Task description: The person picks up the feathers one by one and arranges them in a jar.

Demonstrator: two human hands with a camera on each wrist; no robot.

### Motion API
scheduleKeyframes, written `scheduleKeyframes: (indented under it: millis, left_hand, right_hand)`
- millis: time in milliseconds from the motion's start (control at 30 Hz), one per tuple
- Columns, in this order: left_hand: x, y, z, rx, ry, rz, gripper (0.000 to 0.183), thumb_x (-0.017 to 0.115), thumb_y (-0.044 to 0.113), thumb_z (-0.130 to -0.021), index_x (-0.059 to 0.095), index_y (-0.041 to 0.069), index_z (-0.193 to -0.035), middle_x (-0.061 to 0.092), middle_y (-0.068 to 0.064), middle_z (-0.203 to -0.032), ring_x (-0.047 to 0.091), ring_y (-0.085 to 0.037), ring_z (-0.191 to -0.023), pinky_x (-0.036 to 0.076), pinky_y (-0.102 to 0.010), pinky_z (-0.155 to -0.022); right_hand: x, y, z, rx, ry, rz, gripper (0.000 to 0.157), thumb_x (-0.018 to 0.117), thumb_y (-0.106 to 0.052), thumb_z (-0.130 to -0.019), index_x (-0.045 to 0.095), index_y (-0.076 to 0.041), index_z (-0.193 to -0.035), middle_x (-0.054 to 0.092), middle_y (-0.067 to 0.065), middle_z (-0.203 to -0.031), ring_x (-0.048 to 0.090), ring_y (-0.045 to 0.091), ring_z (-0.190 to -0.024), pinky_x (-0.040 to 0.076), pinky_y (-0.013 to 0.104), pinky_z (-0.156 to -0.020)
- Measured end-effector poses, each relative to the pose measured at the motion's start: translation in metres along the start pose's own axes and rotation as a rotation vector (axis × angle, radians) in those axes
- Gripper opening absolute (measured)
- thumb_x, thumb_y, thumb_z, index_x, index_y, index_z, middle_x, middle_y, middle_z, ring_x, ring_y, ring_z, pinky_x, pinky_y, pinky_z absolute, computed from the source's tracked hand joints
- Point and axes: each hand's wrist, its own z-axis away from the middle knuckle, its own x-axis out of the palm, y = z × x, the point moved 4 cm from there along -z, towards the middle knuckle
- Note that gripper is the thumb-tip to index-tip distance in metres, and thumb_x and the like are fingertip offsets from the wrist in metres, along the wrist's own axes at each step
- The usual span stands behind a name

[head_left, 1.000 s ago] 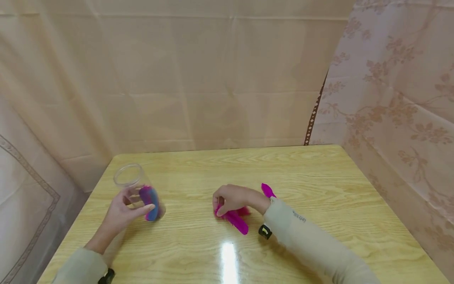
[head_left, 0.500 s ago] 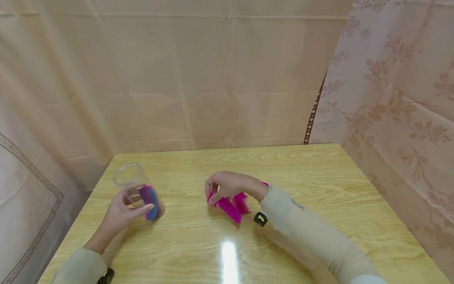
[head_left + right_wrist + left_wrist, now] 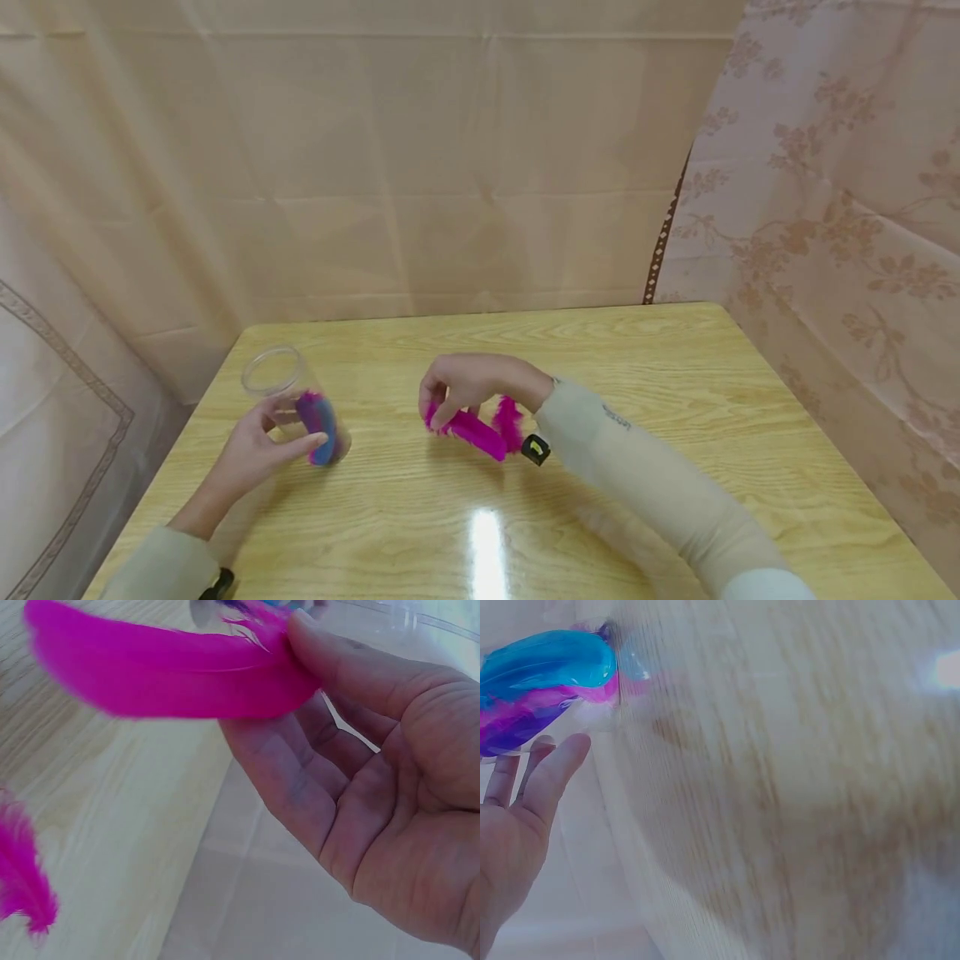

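My left hand point(image 3: 258, 446) grips a clear plastic jar point(image 3: 306, 383) at the left of the table; its round rim faces up and the jar leans back. Blue, magenta and purple feathers point(image 3: 547, 682) are visible inside, low in the jar. With thumb and fingertips my right hand point(image 3: 468, 382) pinches a magenta feather point(image 3: 172, 671) by one end, over the middle of the table. The feather's rounded end points right and toward me. A second magenta feather point(image 3: 507, 423) lies on the table behind it, under the right wrist.
The wood-patterned table point(image 3: 390, 517) has a bright light reflection near its front. Beige curtains point(image 3: 420, 167) hang right behind it, with a floral curtain point(image 3: 847, 233) on the right. Dark wrist cameras point(image 3: 536, 449) hang under the sleeves.
My right hand has lifted the pinched feather and moved left toward the jar and slightly back, uncovering more of the other feather. The left hand and jar have stayed in place.
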Motion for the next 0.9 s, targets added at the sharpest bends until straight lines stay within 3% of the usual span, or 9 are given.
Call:
scheduleKeyframes:
  millis: [167,333,633,900]
  left_hand:
    - [-0.002,-0.001,-0.002,-0.014,0.002,0.006,0.067,0.084,0.022,-0.086,0.051,0.001,-0.14,0.061,-0.019,-0.122,0.06,-0.04,-0.109,0.051,-0.031,-0.075]
    - [-0.001,-0.004,-0.003,0.0,0.025,-0.004,0.063,0.085,0.02,-0.085,0.054,0.001,-0.137,0.063,-0.018,-0.117,0.061,-0.038,-0.104,0.05,-0.03,-0.075]
    - [-0.001,-0.003,-0.003,0.01,0.04,-0.015,0.062,0.085,0.019,-0.085,0.054,0.0,-0.136,0.063,-0.018,-0.116,0.062,-0.031,-0.1,0.05,-0.028,-0.075]
    - [-0.001,-0.003,-0.001,0.014,0.045,-0.015,0.064,0.085,0.018,-0.085,0.053,-0.001,-0.137,0.063,-0.019,-0.117,0.061,-0.033,-0.101,0.051,-0.028,-0.075]
  right_hand:
    - [-0.006,-0.009,-0.001,-0.022,-0.022,0.032,0.008,0.074,-0.003,-0.092,0.075,-0.011,-0.095,0.069,0.0,-0.083,0.063,0.011,-0.072,0.058,0.032,-0.06]
    - [-0.014,-0.018,-0.003,-0.066,0.018,0.046,0.008,0.074,-0.003,-0.093,0.075,-0.01,-0.097,0.07,0.002,-0.088,0.062,0.011,-0.074,0.057,0.031,-0.06]
    - [-0.026,-0.036,-0.01,-0.14,0.209,-0.159,0.01,0.074,-0.011,-0.094,0.074,-0.01,-0.104,0.07,0.005,-0.093,0.07,0.019,-0.082,0.06,0.034,-0.066]
    - [-0.024,-0.043,-0.013,-0.169,0.238,-0.257,0.016,0.074,-0.008,-0.093,0.071,-0.008,-0.109,0.069,0.008,-0.097,0.07,0.021,-0.085,0.061,0.036,-0.066]
